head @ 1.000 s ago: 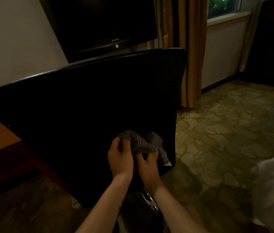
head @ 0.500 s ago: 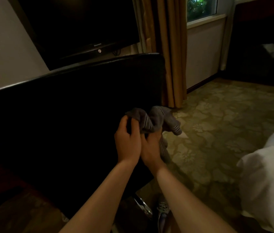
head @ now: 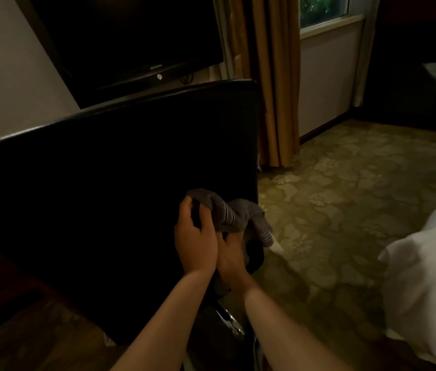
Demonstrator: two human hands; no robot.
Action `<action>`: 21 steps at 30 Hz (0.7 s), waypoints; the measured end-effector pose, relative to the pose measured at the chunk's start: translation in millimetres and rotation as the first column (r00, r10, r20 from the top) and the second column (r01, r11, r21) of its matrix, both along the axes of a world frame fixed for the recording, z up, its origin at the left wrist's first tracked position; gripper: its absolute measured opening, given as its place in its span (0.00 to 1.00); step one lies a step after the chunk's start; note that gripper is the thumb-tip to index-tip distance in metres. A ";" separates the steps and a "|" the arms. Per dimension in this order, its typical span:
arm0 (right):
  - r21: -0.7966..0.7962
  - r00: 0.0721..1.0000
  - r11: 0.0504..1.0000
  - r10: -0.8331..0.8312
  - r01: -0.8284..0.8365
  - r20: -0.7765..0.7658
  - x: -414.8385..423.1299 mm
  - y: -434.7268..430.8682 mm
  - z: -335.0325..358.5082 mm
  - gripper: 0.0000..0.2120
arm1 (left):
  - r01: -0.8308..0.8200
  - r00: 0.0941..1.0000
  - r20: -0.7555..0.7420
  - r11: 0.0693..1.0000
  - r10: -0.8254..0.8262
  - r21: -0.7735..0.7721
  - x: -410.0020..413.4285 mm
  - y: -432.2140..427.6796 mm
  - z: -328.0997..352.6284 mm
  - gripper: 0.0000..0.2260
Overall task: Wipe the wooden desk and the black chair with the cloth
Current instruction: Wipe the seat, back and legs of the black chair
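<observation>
Near the right edge of the black chair (head: pixel 104 196), we held the cloth (head: pixel 235 214) bunched, fingers of left hand (head: pixel 195 238) and right hand (head: pixel 231 254) clenched round it; flattening it first should wipe better.

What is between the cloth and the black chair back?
Nothing visible. The left hand and right hand grip the bunched cloth right in front of the chair back, near its right edge; contact itself is unclear.

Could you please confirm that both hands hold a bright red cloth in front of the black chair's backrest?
Not quite: it is a grey striped cloth, not bright red. The head view shows the left hand and right hand both holding it in front of the backrest of the black chair.
</observation>
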State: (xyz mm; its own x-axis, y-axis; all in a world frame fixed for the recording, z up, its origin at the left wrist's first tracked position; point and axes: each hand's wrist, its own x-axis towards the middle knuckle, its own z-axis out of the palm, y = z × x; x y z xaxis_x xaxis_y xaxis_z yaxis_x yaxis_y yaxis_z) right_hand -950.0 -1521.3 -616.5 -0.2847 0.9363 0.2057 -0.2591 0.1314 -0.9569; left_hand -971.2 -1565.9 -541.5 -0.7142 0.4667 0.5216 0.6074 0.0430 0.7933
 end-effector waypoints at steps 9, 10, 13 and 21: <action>-0.140 0.991 0.988 0.075 -0.059 0.110 -15.2 -12.7 -66.5 0.17 | -0.047 0.980 0.182 0.988 0.074 -0.150 -7.9 -34.9 -50.5 0.14; -0.140 0.991 0.988 0.080 -0.064 0.111 -15.3 -12.0 -69.0 0.16 | -0.050 0.978 0.191 0.987 0.079 -0.153 -7.5 -35.4 -51.0 0.14; -0.108 0.996 0.993 0.061 -0.055 0.059 -3.5 -14.2 -51.8 0.13 | -0.054 0.976 0.203 0.988 0.084 -0.148 -2.8 -33.3 -50.6 0.14; 0.068 0.991 0.993 -0.092 0.099 -0.098 22.1 1.7 19.4 0.29 | -0.007 0.991 0.135 1.000 0.006 0.007 20.1 -4.7 -11.7 0.16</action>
State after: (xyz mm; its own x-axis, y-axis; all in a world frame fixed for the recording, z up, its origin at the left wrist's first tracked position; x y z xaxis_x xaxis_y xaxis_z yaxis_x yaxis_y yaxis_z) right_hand -927.9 -1519.6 -597.1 -0.1710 0.9398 0.2959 -0.3312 0.2280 -0.9156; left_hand -951.1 -1570.5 -553.1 -0.7816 0.4581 0.4235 0.4943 0.0406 0.8683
